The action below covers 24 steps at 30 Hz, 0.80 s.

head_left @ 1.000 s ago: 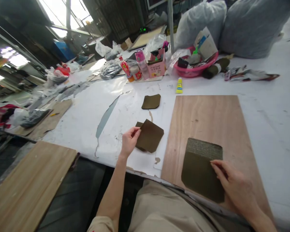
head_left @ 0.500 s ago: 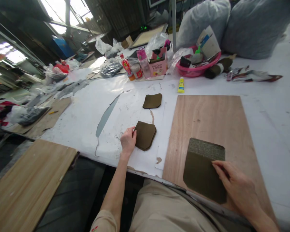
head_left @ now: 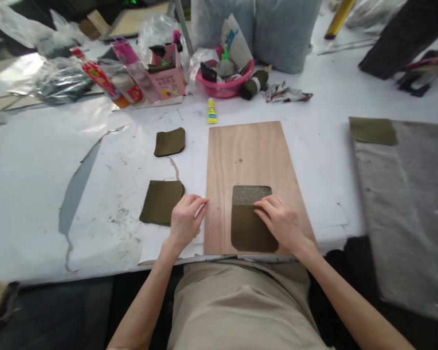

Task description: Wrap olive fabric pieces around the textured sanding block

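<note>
My left hand (head_left: 188, 218) is closed in a pinch, its fingertips over the left edge of the wooden board (head_left: 251, 155). What it holds, if anything, I cannot make out. Just left of it, partly behind the hand, lies a near stack of olive fabric pieces (head_left: 160, 203). A smaller olive stack (head_left: 170, 142) sits farther back. On the board lies an olive fabric piece (head_left: 250, 228) with rounded corners, below a rough grey-brown strip (head_left: 250, 195). My right hand (head_left: 279, 218) pinches at the olive piece's upper edge, where it meets the strip.
A yellow glue tube (head_left: 212, 112) lies behind the board. Farther back stand a pink basket (head_left: 224, 90), a pink box (head_left: 170, 80) and a red bottle (head_left: 98, 78). Large grey bags (head_left: 281, 34) are behind. At right, a grey covered panel (head_left: 405, 204) carries olive fabric.
My view has swung right. My left hand has left the near stack and moved right to the board's edge. My right hand has shifted from the olive piece's right edge to its upper edge.
</note>
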{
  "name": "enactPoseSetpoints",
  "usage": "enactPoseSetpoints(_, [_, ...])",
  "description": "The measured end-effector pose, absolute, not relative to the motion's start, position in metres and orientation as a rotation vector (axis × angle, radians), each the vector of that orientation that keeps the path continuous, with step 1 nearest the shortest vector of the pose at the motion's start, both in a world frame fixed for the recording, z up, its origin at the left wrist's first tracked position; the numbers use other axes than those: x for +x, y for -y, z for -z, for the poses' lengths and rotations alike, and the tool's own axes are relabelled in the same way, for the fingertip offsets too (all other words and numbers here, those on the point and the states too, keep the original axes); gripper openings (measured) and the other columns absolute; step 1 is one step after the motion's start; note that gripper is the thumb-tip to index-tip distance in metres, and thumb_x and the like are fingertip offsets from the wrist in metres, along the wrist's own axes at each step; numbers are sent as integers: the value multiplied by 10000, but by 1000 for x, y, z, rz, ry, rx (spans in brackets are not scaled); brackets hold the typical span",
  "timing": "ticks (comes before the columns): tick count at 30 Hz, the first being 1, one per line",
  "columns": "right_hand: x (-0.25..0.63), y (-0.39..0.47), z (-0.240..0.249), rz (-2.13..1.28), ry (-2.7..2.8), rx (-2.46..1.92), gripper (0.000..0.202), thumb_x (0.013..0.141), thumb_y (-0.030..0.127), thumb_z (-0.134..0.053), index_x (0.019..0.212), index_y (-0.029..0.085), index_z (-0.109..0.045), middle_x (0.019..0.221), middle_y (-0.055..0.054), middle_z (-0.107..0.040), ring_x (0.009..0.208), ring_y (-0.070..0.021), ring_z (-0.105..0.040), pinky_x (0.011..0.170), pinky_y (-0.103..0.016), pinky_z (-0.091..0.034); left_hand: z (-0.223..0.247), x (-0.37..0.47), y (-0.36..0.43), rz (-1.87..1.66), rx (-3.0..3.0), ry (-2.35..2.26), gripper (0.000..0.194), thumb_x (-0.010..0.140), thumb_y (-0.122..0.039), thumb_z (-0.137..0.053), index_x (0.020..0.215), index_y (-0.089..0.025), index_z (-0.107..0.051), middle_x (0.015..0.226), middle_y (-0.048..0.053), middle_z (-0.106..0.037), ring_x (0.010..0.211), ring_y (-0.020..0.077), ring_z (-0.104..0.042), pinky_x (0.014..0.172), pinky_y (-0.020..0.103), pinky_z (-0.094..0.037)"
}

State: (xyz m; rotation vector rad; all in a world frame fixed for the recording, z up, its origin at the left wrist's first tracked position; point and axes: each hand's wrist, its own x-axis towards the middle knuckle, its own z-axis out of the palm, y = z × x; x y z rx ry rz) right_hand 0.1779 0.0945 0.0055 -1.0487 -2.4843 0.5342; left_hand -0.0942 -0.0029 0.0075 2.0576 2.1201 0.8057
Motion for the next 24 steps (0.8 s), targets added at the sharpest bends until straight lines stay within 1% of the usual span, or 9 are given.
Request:
enactPoseSetpoints(2, [172,-97,-4,-455,2535,-1052,102,934,189,-549,992,202,-632,978,-74,-632,928,-221,-579,779,-345,-471,-7,-68,-10,-747,2145,-1937,175,961,-237,-489,997,-202,-656,919,50,-626,896,180,-573,793,302,-478])
enactPoseSetpoints(5, [168,-97,1,-401,2580,-1036,65,913,192,-589,954,203,-640,943,-75,-619,922,-230,-550,767,-350,-454,-4,-45,-24,-675,2240,-1819,176,965,-230,-483,1004,-193,-650,921,54,-627,877,182,-567,788,305,-480])
enactPoseSetpoints(12, [167,-103,0,-450,2595,-1023,7,889,192,-632,893,193,-627,912,-74,-599,919,-232,-509,770,-349,-420,8,-37,-32,-551,2246,-1807,140,941,-285,-542,992,-187,-628,908,51,-607,887,203,-555,773,318,-468])
enactPoseSetpoints(17, [168,-107,-1,-445,2655,-931,39,906,193,-601,868,187,-604,963,-62,-616,964,-223,-493,837,-350,-368,8,-38,-36,-579,2143,-1829,118,908,-291,-599,961,-188,-574,881,29,-580,855,193,-549,745,304,-464])
enactPoseSetpoints(19, [169,-107,2,-432,2651,-863,76,923,169,-555,862,190,-595,995,-57,-631,980,-215,-495,864,-355,-348,7,-38,-37,-561,2134,-1837,138,897,-281,-611,990,-187,-570,893,29,-566,864,194,-542,745,302,-469])
enactPoseSetpoints(21, [170,-106,7,-433,2637,-806,110,932,143,-512,875,194,-591,993,-52,-643,991,-208,-502,885,-356,-335,5,-37,-39,-525,2176,-1819,189,892,-248,-610,1074,-203,-581,942,37,-549,904,197,-531,775,309,-477])
enactPoseSetpoints(24, [171,-104,14,-431,2617,-766,151,944,134,-468,875,199,-586,906,-40,-641,967,-196,-517,902,-351,-332,1,-35,-42,-464,2286,-1761,310,884,-177,-593,1183,-259,-589,1023,47,-516,972,202,-511,838,329,-478])
